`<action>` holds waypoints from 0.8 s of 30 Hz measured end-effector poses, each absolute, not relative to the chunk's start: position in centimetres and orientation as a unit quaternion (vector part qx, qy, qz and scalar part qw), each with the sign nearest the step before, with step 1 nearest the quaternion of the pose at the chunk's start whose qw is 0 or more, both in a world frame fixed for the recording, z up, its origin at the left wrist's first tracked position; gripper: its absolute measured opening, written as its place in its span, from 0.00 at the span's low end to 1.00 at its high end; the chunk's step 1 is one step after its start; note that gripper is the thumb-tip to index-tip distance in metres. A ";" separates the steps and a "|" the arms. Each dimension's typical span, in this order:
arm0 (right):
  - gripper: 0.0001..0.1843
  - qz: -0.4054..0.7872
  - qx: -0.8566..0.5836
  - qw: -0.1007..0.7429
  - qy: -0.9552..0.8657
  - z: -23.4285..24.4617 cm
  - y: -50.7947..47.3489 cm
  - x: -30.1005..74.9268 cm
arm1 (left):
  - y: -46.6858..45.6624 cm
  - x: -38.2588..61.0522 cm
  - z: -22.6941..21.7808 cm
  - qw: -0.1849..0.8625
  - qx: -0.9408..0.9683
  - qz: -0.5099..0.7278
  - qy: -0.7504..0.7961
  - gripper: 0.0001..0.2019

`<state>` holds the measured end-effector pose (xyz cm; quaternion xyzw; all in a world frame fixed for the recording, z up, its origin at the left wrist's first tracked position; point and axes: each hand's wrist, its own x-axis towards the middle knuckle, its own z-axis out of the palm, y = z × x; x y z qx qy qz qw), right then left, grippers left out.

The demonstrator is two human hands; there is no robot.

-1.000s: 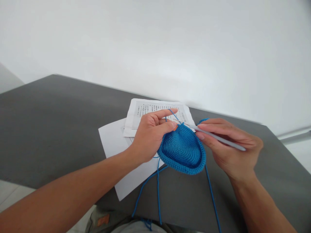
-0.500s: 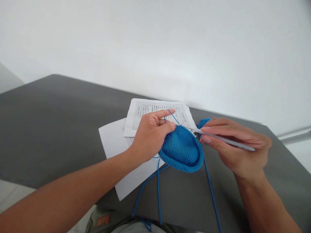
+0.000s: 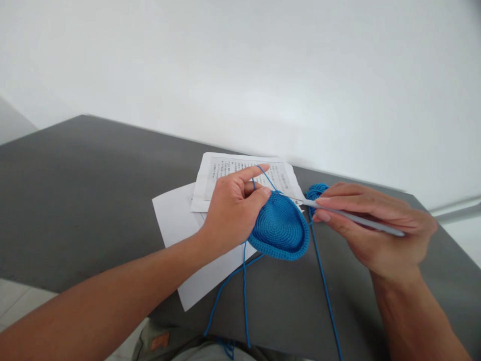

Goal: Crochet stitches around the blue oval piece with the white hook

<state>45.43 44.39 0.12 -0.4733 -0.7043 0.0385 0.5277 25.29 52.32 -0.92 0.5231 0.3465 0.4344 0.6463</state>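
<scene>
The left hand (image 3: 232,210) pinches the top edge of a round blue crochet piece (image 3: 278,228). The thumb and bent fingers are closed on that edge. The pointing finger sticks out straight, and a thin blue yarn strand (image 3: 267,178) runs over its tip and down to the top of the piece. The piece hangs just right of the pinch and is tilted, so its round ringed face shows. It is lifted a little above the gray table (image 3: 93,200).

The right hand (image 3: 376,228) is closed around a pale crochet hook (image 3: 353,218). The fingers lie along the hook and the thumb presses it from below. The hook points left from this grip, and its tip reaches the top edge of the blue piece, right beside the left thumb. I cannot tell if the tip is inside a stitch.

Just past the right fingertips, on the far side, sits a small ball of blue yarn (image 3: 314,191). A long yarn line (image 3: 323,286) drops from near the hook, past the right hand, toward the person. Two more yarn lines (image 3: 244,296) hang down below the left hand.

Under and behind the left hand lie two sheets. The printed sheet (image 3: 221,173) with small writing lies on top of a plain white sheet (image 3: 176,215). Both rest flat on the table.
</scene>
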 end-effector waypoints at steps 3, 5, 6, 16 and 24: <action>0.17 0.028 -0.476 0.525 -0.705 0.2 44.3 45.3 | 52.3 25.3 -0.9 0.630 0.537 0.442 0.346 0.26; 0.17 0.025 -0.479 0.523 -0.705 0.1 44.3 45.3 | 52.3 25.2 -0.9 0.622 0.543 0.444 0.348 0.26; 0.18 0.024 -0.481 0.520 -0.705 0.1 44.3 45.2 | 52.3 25.2 -0.9 0.619 0.546 0.444 0.349 0.26; 0.20 0.014 -0.478 0.515 -0.711 0.0 44.2 45.1 | 52.4 25.3 -1.1 0.595 0.575 0.436 0.354 0.26; 0.09 0.146 -0.490 0.642 -0.571 -2.4 45.1 43.8 | 51.9 25.4 -0.2 0.630 0.542 0.435 0.346 0.27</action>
